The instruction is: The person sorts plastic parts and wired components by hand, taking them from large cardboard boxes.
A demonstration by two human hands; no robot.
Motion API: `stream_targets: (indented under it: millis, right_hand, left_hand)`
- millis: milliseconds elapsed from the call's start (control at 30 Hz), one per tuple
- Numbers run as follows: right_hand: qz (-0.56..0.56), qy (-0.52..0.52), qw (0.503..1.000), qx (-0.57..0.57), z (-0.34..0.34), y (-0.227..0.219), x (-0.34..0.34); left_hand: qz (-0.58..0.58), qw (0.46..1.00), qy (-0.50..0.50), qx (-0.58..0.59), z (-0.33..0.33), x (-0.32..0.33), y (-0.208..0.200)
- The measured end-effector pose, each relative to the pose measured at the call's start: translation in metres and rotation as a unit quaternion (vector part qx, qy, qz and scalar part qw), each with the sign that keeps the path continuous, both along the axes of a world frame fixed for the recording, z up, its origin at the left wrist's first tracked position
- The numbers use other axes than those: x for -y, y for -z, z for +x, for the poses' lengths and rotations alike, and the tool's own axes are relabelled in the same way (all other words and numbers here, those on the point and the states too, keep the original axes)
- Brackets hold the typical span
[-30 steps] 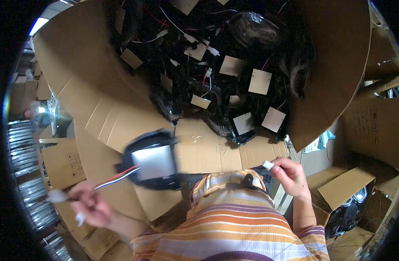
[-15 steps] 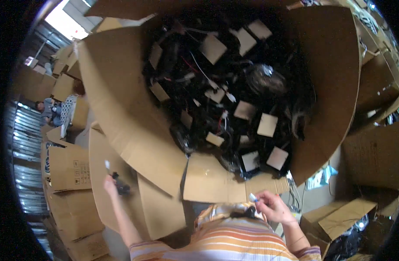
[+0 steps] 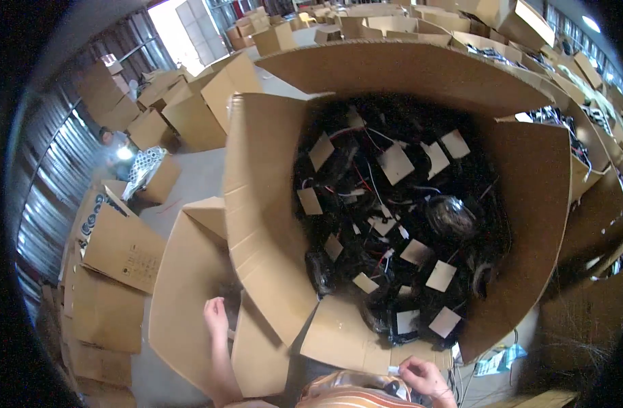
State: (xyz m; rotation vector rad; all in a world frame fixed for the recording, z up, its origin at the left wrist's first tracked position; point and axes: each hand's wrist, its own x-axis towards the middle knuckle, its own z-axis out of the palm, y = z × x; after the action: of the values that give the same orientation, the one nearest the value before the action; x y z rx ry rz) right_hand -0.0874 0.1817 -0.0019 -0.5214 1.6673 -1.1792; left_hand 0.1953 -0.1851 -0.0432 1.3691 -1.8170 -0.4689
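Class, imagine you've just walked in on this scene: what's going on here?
Someone in a striped top is at a large open carton holding a jumble of black parts and pale flat plates. Their right hand holds a small white piece by the carton's near edge. Their left hand is at a smaller open carton to the left; nothing can be made out in its fingers.
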Motion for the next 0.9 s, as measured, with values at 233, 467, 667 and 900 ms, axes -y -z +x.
stream_targets:
  millis: [233,467,667,900]
  right_hand:
    - [-0.072,-0.029,0.995,-0.063,0.001,-0.009,0.008]
    - [-0.068,-0.013,0.997,-0.042,0.013,-0.014,-0.008]
    - [-0.051,0.013,0.994,-0.101,0.018,-0.026,-0.005]
    - [-0.047,-0.002,0.999,-0.02,0.013,-0.012,-0.014]
  left_hand:
    - [-0.197,0.897,0.368,-0.145,-0.234,-0.049,-0.154]
    - [-0.181,0.939,0.258,0.135,-0.367,0.065,-0.143]
    - [-0.214,0.894,0.279,0.277,-0.391,0.07,-0.162]
    - [-0.141,0.87,0.455,0.128,-0.322,0.032,-0.185]
